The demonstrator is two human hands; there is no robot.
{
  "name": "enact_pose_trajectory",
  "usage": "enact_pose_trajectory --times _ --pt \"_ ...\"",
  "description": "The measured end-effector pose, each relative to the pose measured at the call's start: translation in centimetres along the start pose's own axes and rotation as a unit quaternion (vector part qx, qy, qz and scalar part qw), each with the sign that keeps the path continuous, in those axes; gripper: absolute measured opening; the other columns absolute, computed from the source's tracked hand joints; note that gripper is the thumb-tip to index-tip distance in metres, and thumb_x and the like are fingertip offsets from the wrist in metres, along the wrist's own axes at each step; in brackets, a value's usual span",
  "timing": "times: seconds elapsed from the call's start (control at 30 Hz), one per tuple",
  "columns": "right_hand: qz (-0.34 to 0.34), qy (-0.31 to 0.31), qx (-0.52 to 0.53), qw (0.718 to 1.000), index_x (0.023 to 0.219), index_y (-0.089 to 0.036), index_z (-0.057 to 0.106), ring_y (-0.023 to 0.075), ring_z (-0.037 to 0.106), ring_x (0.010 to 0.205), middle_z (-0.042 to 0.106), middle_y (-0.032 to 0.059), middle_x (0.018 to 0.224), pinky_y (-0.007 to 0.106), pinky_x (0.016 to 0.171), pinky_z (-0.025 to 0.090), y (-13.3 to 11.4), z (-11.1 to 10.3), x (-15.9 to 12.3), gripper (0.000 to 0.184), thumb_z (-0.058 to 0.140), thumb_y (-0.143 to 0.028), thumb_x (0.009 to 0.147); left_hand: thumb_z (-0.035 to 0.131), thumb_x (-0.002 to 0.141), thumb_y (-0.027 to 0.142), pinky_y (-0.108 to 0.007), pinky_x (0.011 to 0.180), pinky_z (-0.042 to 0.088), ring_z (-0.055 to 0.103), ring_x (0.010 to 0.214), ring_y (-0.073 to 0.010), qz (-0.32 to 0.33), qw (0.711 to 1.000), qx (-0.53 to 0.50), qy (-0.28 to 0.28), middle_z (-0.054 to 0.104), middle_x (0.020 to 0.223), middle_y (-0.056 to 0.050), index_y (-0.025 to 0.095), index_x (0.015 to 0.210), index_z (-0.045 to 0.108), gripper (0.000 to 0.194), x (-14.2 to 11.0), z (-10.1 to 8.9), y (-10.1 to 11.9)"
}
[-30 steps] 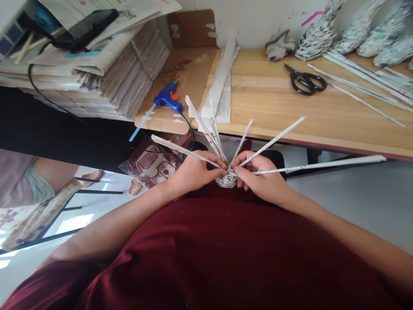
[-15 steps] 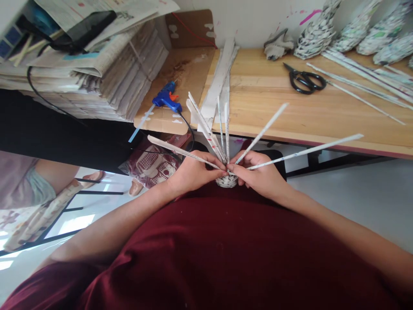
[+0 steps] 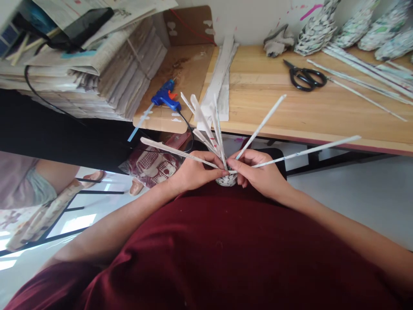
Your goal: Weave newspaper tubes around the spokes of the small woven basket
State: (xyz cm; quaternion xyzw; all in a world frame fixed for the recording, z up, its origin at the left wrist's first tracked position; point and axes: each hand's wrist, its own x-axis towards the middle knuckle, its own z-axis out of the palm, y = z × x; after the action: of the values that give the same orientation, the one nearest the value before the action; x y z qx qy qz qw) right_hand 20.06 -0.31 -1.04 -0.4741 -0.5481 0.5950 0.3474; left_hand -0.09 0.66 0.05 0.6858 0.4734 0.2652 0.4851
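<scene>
A small woven paper basket (image 3: 226, 180) is held close to my maroon shirt, below the table's front edge. Several rolled paper strips (image 3: 263, 125) stick up and fan out from its rim. On the basket's left side, my left hand (image 3: 201, 171) is closed, thumb and fingers pinching the rim and the base of a strip. My right hand (image 3: 254, 168) is closed on the right side, its thumb and forefinger gripping a paper strip (image 3: 309, 151) that points out to the right. The fingertips of both hands nearly meet at the rim.
On the wooden table (image 3: 254, 94) lie black-handled scissors (image 3: 305, 76), flat paper strips (image 3: 219, 82) and rolled paper sticks (image 3: 364, 71). Woven paper cones (image 3: 318, 30) stand behind. A blue glue gun (image 3: 166, 95) rests on cardboard, beside stacked newspapers (image 3: 106, 82). Another person's leg (image 3: 58, 174) shows at left.
The upright strips on the basket have shifted and spread, some leaning further left. My hands stay at the rim, with the fingers moved slightly.
</scene>
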Motion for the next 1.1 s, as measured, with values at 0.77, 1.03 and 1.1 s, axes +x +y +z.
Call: enact_pose_trajectory --times 0.77,1.03,1.1 --pt "-0.044 -0.066 -0.023 0.997 0.081 -0.020 0.060 0.0086 0.053 0.044 0.058 -0.0023 0.059 0.023 0.044 0.041 -2.9 -0.6 -0.1 0.045 0.047 -0.058 0.100 0.064 0.075 0.020 -0.025 0.060 0.048 0.062 0.065 -0.0134 -0.010 0.994 0.110 -0.001 0.071 0.074 -0.001 0.016 0.086 0.072 0.014 0.2 0.5 0.9" --pt "-0.056 -0.115 -0.060 0.990 0.093 -0.020 0.065 0.0132 0.062 0.065 0.068 0.0014 0.077 0.026 0.058 0.049 -2.5 -1.5 1.4 0.023 0.076 -0.038 0.084 0.068 0.075 0.022 -0.027 0.064 0.051 0.066 0.069 -0.0155 -0.036 0.997 0.061 0.009 0.075 0.078 -0.003 0.015 0.085 0.074 0.014 0.2 0.6 0.3" --pt "-0.081 -0.103 -0.106 0.986 0.093 -0.020 0.067 0.0150 0.063 0.070 0.070 0.0021 0.081 0.029 0.064 0.051 -2.5 -1.8 1.3 0.016 0.074 -0.032 0.084 0.068 0.076 0.023 -0.027 0.065 0.052 0.066 0.069 -0.0153 -0.036 0.998 0.052 0.008 0.075 0.079 -0.003 0.015 0.087 0.074 0.015 0.2 0.6 0.2"
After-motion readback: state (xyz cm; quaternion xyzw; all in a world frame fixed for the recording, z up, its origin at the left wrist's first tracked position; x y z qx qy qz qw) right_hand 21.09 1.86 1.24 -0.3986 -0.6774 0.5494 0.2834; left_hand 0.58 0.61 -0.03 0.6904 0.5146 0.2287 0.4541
